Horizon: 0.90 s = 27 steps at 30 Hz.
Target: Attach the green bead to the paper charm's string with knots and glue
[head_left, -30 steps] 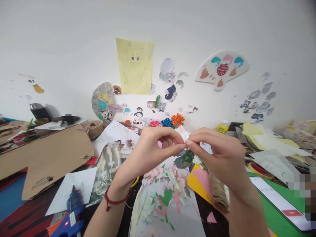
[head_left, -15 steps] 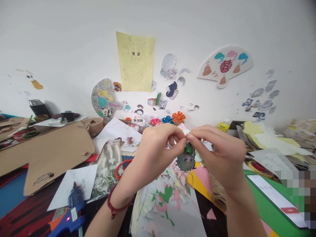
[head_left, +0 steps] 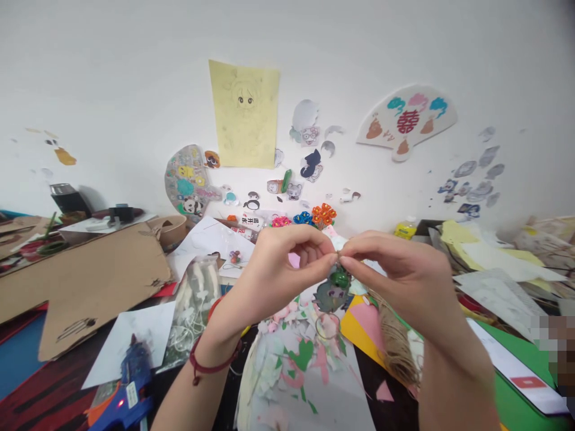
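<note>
Thumb and forefinger of the left hand (head_left: 287, 266) and the right hand (head_left: 399, 269) pinch the top of a flat grey-green charm printed with a cartoon face (head_left: 333, 298). The charm hangs just below and between their fingertips, with a glossy round green bead (head_left: 340, 279) near its top, above the dark surface (head_left: 398, 413), short of its back edge.
</note>
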### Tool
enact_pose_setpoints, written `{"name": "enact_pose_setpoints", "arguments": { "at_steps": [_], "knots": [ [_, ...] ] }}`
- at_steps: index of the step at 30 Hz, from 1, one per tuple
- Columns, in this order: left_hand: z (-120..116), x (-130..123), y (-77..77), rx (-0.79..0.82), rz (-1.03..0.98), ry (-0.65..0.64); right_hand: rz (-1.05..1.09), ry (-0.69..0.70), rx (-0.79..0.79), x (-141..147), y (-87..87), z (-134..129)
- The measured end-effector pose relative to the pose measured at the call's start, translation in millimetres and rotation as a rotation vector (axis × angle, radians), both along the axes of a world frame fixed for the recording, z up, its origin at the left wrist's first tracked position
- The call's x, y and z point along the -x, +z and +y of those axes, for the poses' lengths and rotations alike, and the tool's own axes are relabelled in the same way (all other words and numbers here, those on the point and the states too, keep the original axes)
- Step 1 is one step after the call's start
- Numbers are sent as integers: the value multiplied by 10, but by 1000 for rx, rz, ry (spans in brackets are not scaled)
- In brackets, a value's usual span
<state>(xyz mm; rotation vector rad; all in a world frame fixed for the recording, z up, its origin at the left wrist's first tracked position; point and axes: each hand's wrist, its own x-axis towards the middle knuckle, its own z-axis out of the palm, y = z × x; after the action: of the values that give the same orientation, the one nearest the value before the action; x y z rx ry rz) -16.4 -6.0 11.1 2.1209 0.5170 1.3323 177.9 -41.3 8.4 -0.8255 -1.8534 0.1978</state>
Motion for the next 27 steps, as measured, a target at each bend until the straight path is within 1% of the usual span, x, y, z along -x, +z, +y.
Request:
{"name": "enact_pose_setpoints", "arguments": {
  "at_steps": [3, 6, 8, 11, 14, 16, 18, 22, 24, 27],
  "knots": [
    [-11, -11, -5, -55, 15, 21, -5, -21, 15, -8, 4, -3],
    [-33, -34, -6, -167, 27, 95, -15, -51, -7, -11, 0, -4],
    [-50, -53, -11, -274, 38, 172, -39, -88, -66, -1, -12, -1],
    [-74, -78, -28, -437, 71, 306, -92, -144, -195, 40, -38, -1],
    [-97, -96, -40, -554, 106, 419, -142, -218, -300, 91, -53, -26],
    [-112, -102, -36, -627, 106, 467, -155, -263, -343, 112, -49, -58],
    [-124, -102, -25, -671, 70, 459, -137, -271, -348, 115, -37, -91],
    [-126, -99, -9, -632, -3, 357, -69, -210, -290, 94, -23, -119],
    [-122, -104, -14, -635, 13, 375, -62, -200, -295, 94, -25, -114],
    [-123, -113, -27, -693, 61, 448, -99, -238, -346, 119, -29, -107]
  ]
}}
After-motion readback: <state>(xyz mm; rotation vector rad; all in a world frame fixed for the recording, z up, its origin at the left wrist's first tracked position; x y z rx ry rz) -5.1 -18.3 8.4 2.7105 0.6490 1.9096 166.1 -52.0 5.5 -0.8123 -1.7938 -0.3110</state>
